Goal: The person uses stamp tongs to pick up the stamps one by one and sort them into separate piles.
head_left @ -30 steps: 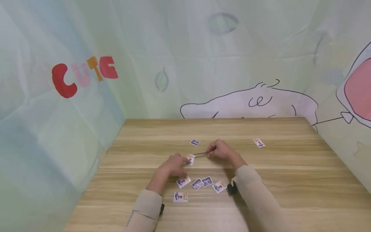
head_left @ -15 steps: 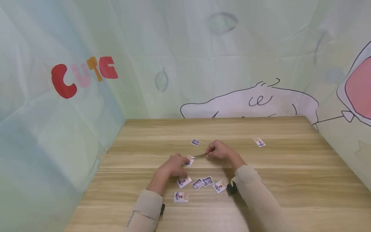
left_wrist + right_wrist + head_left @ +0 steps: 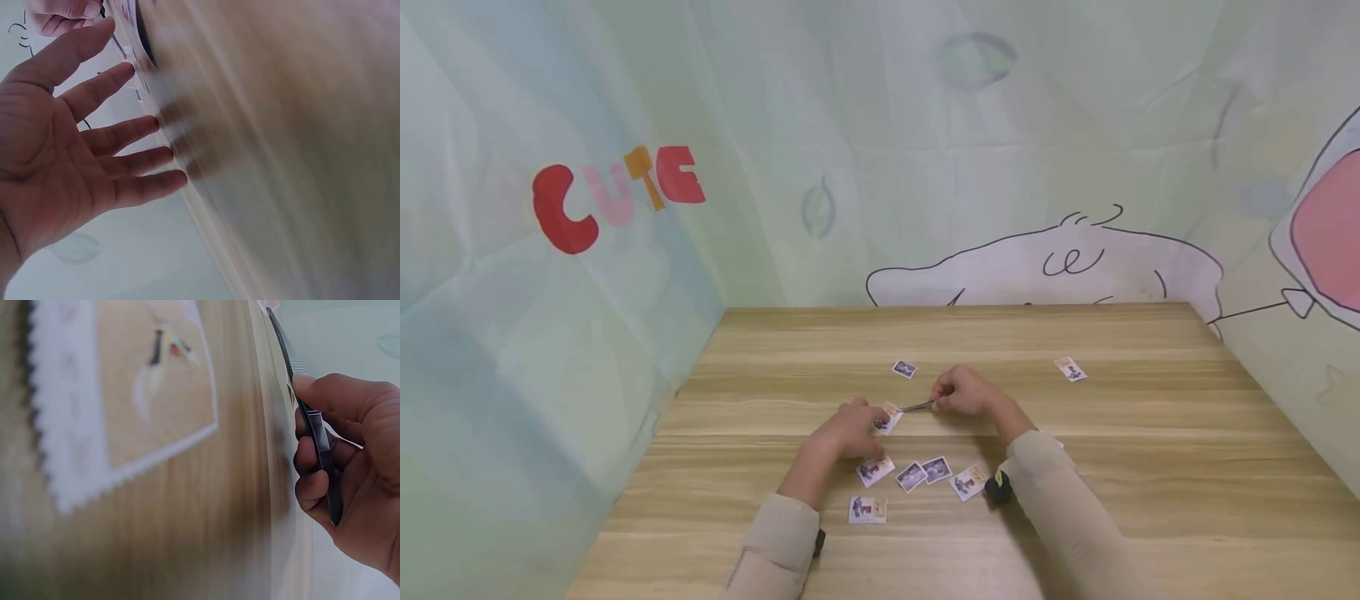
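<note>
My right hand (image 3: 964, 390) holds a pair of dark metal tweezers (image 3: 319, 444), fingers curled round the shank. The tweezers' tips point left and meet the right corner of a postage stamp (image 3: 892, 414) lying near the middle of the table. At that stamp's left side rests my left hand (image 3: 850, 429), its index fingertip on or right at the paper. In the left wrist view the left fingers are spread and nearly straight, fingertips down at the tabletop. Just below the left thumb lies another coloured stamp (image 3: 876, 472).
Two grey stamps (image 3: 912, 477) lie side by side nearer the front, with coloured stamps to their right (image 3: 968, 482) and lower left (image 3: 868, 509). Farther back are a small grey stamp (image 3: 905, 368) and a coloured stamp (image 3: 1071, 369). A printed curtain (image 3: 790, 167) hangs behind the wooden table (image 3: 760, 467).
The tweezers' arms, apart a second ago, have come together at the stamp's corner. The right hand has moved slightly left and down; the stamp has shifted slightly towards the left hand.
</note>
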Tool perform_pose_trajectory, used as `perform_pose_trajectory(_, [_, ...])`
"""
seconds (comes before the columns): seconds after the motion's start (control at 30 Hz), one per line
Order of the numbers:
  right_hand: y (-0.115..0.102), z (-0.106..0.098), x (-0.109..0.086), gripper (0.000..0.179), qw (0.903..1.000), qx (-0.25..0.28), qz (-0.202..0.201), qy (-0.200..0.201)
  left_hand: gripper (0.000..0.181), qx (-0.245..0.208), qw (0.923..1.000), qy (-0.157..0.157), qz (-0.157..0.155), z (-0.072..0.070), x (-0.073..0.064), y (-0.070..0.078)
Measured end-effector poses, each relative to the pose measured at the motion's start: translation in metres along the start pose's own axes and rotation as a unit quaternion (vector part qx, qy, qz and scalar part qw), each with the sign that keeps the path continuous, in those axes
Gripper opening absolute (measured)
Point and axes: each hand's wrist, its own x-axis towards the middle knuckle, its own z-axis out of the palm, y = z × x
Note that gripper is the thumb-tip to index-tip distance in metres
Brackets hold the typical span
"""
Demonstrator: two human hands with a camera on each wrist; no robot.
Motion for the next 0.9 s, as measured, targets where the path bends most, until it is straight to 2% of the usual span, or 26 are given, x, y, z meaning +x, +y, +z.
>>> perform_pose_trajectory(0.17, [0.0,0.0,-0.001,0.004,0.9999,0.009,0.005,0.005,0.057,-0.002,0.9996,-0.005,0.028,0.002,-0.003,0.001])
perform_pose_trajectory(0.37, [-0.001,-0.003,-0.011,0.003,0.9994,0.03,0.006,0.014,0.057,0.008,0.9991,-0.003,0.041,0.002,-0.01,0.007])
perform_pose_trajectory(0.47, [-0.001,-0.007,-0.019,0.005,0.9987,0.047,0.007,0.02,0.057,0.013,0.999,0.001,0.043,0.002,-0.013,0.01])
perform_pose_trajectory(0.7, [-0.005,-0.014,-0.027,0.007,0.9973,0.058,-0.021,0.04,0.059,0.017,0.9991,0.02,0.033,-0.005,-0.018,0.015])
perform_pose_trajectory(0.9, [-0.002,-0.013,-0.044,0.005,0.9963,0.067,0.008,0.053,0.056,0.028,0.9972,0.03,0.062,0.0,-0.028,0.026])
